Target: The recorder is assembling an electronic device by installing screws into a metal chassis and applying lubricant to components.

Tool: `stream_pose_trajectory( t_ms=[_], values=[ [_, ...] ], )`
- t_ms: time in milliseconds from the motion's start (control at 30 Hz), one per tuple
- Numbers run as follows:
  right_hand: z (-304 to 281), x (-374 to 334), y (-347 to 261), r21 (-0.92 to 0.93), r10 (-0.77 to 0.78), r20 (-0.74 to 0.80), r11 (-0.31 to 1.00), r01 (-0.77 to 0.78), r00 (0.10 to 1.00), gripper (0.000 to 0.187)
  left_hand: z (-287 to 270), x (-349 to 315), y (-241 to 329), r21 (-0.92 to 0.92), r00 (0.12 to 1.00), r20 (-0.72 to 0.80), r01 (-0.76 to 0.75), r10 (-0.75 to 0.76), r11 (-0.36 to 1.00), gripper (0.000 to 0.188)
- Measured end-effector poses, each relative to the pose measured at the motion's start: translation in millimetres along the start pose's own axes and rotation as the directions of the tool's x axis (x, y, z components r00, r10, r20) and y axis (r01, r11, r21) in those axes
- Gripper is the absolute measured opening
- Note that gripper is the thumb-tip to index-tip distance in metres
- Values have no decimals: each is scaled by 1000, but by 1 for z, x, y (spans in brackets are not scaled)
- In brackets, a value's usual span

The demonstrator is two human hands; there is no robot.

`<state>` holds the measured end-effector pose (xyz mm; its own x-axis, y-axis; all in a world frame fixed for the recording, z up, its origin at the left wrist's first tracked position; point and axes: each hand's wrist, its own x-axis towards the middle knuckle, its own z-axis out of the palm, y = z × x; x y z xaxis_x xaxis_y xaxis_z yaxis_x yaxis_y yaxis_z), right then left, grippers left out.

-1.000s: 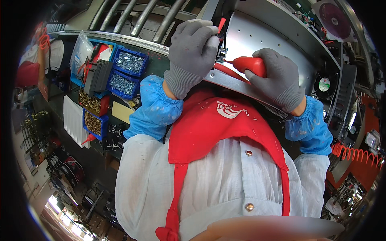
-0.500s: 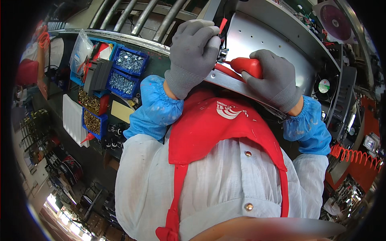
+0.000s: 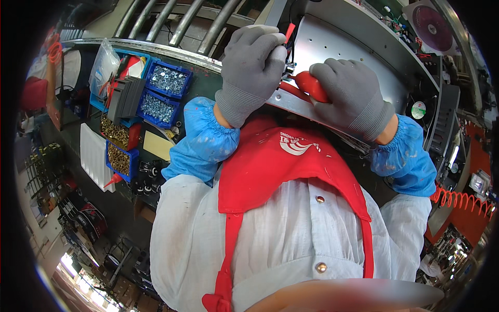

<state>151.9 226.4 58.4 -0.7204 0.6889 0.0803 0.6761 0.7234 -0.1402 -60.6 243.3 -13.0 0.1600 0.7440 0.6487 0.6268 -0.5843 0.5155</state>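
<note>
My right hand [image 3: 353, 93], in a grey knit glove, is closed round a red squeeze bottle [image 3: 311, 86] with a narrow pointed tip. The tip points left, close to a small connector-like part [image 3: 289, 67] at the near edge of a metal chassis [image 3: 340, 54]. Just left of that part is my left hand [image 3: 252, 67], also gloved, with its fingers curled in. What those fingers grip is hidden. Beside their tips a red strip [image 3: 289, 32] and black wires stick up. A red bar-like piece [image 3: 295, 91] lies along the chassis edge below the bottle.
Blue bins of silver fasteners [image 3: 167, 79] and brass fasteners [image 3: 119, 158] stand at the left. Grey finned blocks [image 3: 126, 96] sit beside them. A roller conveyor [image 3: 179, 26] runs along the far left. A fan [image 3: 417, 109] and an orange coiled hose [image 3: 462, 202] are at the right.
My right hand has shifted slightly left with the red squeeze bottle and turned a little, bringing the tip nearer my left fingers. The left hand has moved only slightly.
</note>
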Motion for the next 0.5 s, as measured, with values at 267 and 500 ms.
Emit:
stream_pose_trajectory(
  t_ms=[267, 500],
  values=[
    [-7, 3, 5, -33, -96, 52, 995, 98, 994, 37, 2, 0, -1, -14, 1000, 4, 10, -10, 1000, 17],
    [-20, -41, 11, 177, 96, -238, 983, -54, 966, 44, -1, 0, 1, -15, 999, 38, 34, -34, 999, 16]
  ],
)
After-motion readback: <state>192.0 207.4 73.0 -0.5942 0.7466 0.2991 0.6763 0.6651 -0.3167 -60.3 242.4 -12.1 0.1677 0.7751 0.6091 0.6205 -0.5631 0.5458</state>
